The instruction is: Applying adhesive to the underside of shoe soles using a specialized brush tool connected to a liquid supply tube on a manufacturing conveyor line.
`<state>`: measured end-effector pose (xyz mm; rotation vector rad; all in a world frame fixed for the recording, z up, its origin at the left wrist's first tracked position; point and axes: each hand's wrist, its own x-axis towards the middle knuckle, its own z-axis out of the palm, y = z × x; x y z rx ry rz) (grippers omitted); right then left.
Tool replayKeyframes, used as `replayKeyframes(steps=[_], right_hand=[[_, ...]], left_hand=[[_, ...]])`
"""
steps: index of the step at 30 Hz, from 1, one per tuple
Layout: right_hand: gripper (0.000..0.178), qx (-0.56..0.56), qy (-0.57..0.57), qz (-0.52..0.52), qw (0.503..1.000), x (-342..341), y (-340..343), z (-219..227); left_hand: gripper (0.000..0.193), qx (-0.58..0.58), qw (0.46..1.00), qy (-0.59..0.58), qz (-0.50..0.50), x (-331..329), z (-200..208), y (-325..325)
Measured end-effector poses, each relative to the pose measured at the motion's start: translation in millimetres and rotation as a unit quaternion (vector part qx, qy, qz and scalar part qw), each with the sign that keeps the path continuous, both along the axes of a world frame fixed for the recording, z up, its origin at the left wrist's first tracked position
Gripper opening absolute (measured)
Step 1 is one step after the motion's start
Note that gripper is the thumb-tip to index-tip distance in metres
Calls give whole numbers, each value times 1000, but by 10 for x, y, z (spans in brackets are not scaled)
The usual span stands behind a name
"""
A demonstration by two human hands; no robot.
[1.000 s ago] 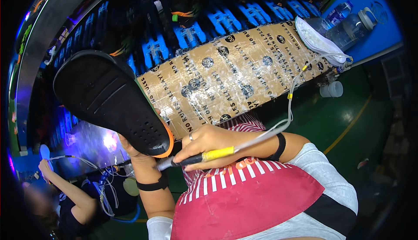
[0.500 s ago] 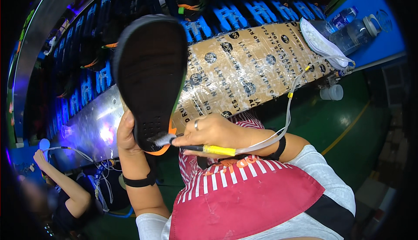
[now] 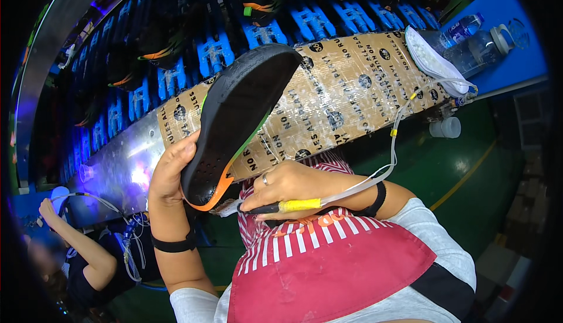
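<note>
My left hand (image 3: 170, 173) grips a black shoe sole (image 3: 243, 115) by its heel end, which points down toward me. The sole is tilted, its toe up and to the right. Orange edging runs round the heel and green along the sides; small holes dot the heel area. My right hand (image 3: 282, 183) is closed round the black handle of a brush (image 3: 227, 207) with pale bristles. The bristles are at the lower edge of the orange heel; whether they touch it I cannot tell. A yellow sleeve and clear tube trail from the handle.
Printed brown cardboard (image 3: 334, 94) covers the bench ahead. Beyond it, blue holders (image 3: 314, 23) carry dark shoe parts. A white pad (image 3: 431, 59) and bottles (image 3: 481, 47) lie at the right, above a white cup (image 3: 446, 127). A co-worker's arm (image 3: 82, 238) is at the left.
The sole has turned clockwise and lowered, its toe swinging to the right. The brush has gone from the sole's heel face to just below the heel edge.
</note>
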<state>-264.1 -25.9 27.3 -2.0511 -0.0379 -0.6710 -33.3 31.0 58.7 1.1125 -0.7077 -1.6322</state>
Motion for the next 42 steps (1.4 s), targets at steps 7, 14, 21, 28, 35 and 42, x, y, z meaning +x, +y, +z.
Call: replayKeyframes(steps=[7,14,21,28,35,42], right_hand=[[28,-94,27,-40,994,52,-4,-111],[31,-85,9,-79,993,36,-33,-39],[27,-47,19,13,999,-12,-69,-74],[28,241,45,-79,966,49,-37,-10],[24,368,61,-1,928,-134,-184,127],[30,479,15,-131,868,-322,-324,187]], left_hand=[[48,50,998,-33,-27,-69,72,-56],[46,90,994,-53,-34,-58,76,-56],[45,73,995,-49,-36,-68,40,-59],[43,45,996,26,68,-177,-116,-76],[39,47,958,189,209,-44,-505,21],[48,-259,907,227,244,-68,-520,94]])
